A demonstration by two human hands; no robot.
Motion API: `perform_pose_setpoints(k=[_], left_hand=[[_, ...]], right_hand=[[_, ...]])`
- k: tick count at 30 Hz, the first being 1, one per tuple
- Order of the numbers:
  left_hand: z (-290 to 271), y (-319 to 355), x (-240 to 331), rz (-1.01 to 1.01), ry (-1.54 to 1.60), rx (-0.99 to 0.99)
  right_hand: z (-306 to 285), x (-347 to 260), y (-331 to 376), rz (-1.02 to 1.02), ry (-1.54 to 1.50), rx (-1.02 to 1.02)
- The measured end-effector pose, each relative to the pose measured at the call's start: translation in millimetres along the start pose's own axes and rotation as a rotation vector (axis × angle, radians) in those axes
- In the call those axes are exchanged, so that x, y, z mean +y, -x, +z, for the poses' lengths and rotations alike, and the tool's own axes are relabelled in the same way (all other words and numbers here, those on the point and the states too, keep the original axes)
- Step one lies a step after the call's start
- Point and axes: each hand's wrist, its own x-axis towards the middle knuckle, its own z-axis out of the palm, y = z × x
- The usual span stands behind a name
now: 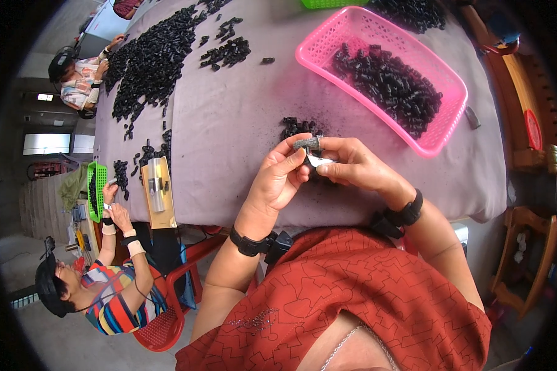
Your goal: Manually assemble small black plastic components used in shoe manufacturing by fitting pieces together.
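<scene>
Both of my hands meet above the cloth near the table's front edge. The fingertips of my left hand [281,173] pinch a small black part that is mostly hidden by the fingers. My right hand [360,164] is closed against it, with a small flat white piece [319,161] between thumb and fingers; its exact kind cannot be made out. A rough grey wrap [307,143] sits at the right index fingertip. Just beyond my hands lies a small pile of short black cylindrical parts [297,126], with dark crumbs scattered around.
A pink plastic basket [439,143] holding many black parts stands at the far right. A large heap of black parts [148,62] spreads across the far left. Beside a yellow board [161,216], a co-worker [120,284] handles parts near a green basket [96,213]. Another person [80,77] sits farther off.
</scene>
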Motion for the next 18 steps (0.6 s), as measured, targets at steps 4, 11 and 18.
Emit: perform_pose_setpoints(k=[4, 11, 18], left_hand=[[3.1, 1.7, -1.7, -0.030, 0.024, -0.053], [1.9, -1.1, -0.4, 0.005, 0.030, -0.041], [-1.8, 1.4, 0.4, -0.007, 0.020, -0.011]], right_hand=[[-5.5, 1.2, -0.6, 0.026, -0.081, 0.015], [-1.6, -1.8, 1.6, -0.019, -0.092, -0.054], [2.7, -4.2, 2.0, 0.003, 0.013, -0.023]])
